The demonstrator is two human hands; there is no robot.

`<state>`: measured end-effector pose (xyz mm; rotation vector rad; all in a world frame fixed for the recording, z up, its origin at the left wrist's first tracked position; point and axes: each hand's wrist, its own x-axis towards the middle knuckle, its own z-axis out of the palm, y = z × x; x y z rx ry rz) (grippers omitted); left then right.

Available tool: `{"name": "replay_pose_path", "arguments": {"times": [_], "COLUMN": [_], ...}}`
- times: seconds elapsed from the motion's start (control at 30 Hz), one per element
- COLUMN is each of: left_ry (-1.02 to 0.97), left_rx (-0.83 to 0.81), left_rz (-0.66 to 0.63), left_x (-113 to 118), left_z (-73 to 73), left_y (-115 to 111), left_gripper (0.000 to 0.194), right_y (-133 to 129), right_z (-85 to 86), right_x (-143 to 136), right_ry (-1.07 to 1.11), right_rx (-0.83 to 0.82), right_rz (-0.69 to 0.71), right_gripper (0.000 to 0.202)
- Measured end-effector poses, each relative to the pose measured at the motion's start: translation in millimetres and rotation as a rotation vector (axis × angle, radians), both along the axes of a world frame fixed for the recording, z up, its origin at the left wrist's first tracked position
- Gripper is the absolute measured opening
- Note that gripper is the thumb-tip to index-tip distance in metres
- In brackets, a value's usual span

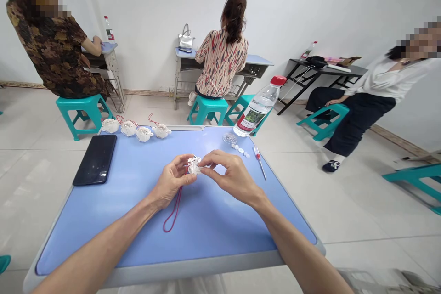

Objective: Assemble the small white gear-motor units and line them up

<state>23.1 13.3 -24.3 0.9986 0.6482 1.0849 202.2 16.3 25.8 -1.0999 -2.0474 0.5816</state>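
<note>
Between my two hands, over the middle of the blue desk (144,239), is a small white plastic piece (194,165) with a red cord (176,209) hanging from it in a loop. My left hand (172,177) is closed round its left side, thumb below and fingers above. My right hand (230,174) pinches at its right edge with thumb and forefinger; the fingertips partly cover the piece. Several similar white pieces (144,134) with red cords lie in a row along the far left edge of the desk.
A black phone (95,160) lies at the desk's left. Towards the far right stand a water bottle (257,110) and a clear dish (229,138), with small white parts (241,149) and a screwdriver (259,162) nearby. Three people sit on green stools (207,109) beyond the desk.
</note>
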Motion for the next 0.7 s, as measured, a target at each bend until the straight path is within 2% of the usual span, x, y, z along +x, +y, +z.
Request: {"name": "replay_pose_path", "arguments": {"times": [0.2,0.7], "left_ry": [-0.018,-0.059], "left_rx": [-0.022,0.000], "left_rz": [-0.012,-0.049], "left_x": [-0.2,0.1], "left_z": [2.4,3.2], "left_y": [0.1,1.9], "left_gripper": [0.049,0.051], "right_y": [-0.6,-3.6], "right_z": [1.1,-3.1], "right_x": [3.1,0.5], "right_ry": [-0.002,-0.211], "right_rx": [0.098,0.258], "right_rz": [-0.055,-0.004], "right_gripper": [0.011,0.012]}}
